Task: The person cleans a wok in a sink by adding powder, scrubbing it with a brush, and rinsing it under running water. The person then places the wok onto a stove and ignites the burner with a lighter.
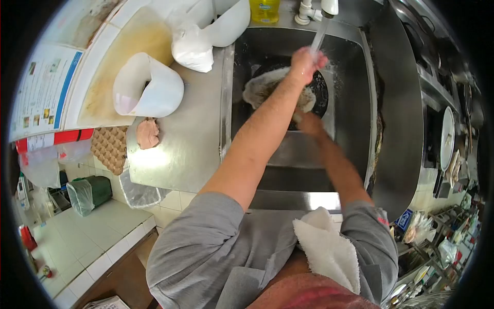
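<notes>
My left hand (307,65) is under the stream of water from the white tap (329,7), its fingers curled in. What they hold, if anything, is hidden. Lower down in the metal sink (296,177), my right hand (310,125) is smeared by motion, so its fingers cannot be made out. It is at the lower edge of a wet, greyish-white, cloth-like mass (257,91), partly covered by my left forearm. That mass lies over a round black pan-like thing (322,92) dotted with water drops.
Left of the sink, a metal counter (193,139) bears a cut-off white plastic container (164,92), a white bag (191,49) and a pinkish lump (147,134). An egg tray (109,148) is at its left edge. A yellow bottle (265,10) stands behind the sink.
</notes>
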A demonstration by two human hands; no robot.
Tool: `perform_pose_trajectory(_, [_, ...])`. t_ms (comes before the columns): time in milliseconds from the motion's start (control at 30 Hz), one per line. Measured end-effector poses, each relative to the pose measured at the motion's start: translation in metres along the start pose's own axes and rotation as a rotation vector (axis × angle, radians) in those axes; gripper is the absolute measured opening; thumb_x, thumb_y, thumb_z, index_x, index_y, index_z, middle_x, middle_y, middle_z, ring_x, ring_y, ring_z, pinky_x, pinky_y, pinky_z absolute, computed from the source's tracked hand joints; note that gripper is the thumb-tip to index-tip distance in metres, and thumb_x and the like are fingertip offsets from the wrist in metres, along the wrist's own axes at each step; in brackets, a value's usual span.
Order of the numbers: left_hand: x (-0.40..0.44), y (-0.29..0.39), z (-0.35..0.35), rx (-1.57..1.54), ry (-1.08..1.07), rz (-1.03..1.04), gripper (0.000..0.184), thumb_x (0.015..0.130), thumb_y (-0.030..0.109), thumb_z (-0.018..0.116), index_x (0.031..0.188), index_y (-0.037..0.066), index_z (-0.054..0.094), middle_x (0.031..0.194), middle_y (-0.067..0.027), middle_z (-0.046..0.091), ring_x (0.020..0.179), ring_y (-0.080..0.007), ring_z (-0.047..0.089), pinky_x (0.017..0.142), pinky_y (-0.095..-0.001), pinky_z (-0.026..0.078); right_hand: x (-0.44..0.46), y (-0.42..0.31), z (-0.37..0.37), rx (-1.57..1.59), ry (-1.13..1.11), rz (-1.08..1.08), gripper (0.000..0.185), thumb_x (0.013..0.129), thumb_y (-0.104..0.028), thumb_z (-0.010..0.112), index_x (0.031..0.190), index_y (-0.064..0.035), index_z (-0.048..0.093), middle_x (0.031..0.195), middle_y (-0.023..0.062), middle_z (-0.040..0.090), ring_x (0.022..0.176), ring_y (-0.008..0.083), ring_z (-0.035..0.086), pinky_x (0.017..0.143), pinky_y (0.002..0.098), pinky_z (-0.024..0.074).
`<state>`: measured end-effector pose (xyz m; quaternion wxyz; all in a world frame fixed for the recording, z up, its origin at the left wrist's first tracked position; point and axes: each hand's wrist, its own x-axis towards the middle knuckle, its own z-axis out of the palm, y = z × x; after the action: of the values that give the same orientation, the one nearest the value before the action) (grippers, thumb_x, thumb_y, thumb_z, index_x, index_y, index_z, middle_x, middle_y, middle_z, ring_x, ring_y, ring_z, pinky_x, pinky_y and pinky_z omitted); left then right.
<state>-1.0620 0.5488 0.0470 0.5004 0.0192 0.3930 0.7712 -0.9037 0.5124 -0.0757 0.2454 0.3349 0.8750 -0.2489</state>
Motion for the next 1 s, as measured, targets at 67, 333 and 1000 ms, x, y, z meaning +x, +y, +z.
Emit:
perform_pose_trajectory(67, [-0.002, 0.018, 0.005, -0.100, 0.052, 0.054, 0.011, 0.084, 0.004, 0.047, 0.094, -0.001, 0.050, 0.079, -0.0123, 0.057, 0.065, -0.0217, 0.058, 0.053, -0.0289, 0.049, -0.012, 0.031, -0.046, -0.029, -0.087, 0.070, 0.063, 0.075, -0.014, 0.054, 0.134, -0.0231, 0.032, 0.113, 0.0175, 0.054, 0.104, 0.0329, 0.052, 0.084, 0.0463, 0.0424])
perform_pose_trajectory(333, [-0.023, -0.025, 0.017, 0.579, -0.315, -0.064, 0.015, 0.082, 0.009, 0.052, 0.095, 0.001, 0.055, 0.077, -0.0079, 0.059, 0.059, -0.0134, 0.057, 0.049, -0.0238, 0.043, -0.027, -0.043, 0.016, 0.531, -0.188, -0.044, 0.064, 0.079, -0.023, 0.056, 0.135, -0.0091, 0.027, 0.117, 0.0183, 0.051, 0.105, 0.0322, 0.050, 0.087, 0.0394, 0.0393])
perform_pose_trajectory(1000, [-0.099, 0.030, -0.112, 0.654, 0.044, -0.009, 0.024, 0.086, 0.020, 0.054, 0.102, 0.002, 0.054, 0.089, -0.0051, 0.059, 0.072, -0.0127, 0.057, 0.060, -0.0251, 0.044, -0.033, 0.052, -0.084, -0.101, -0.092, 0.186, 0.073, 0.072, -0.008, 0.058, 0.137, -0.0221, 0.027, 0.112, 0.0155, 0.057, 0.102, 0.0279, 0.055, 0.083, 0.0390, 0.0449])
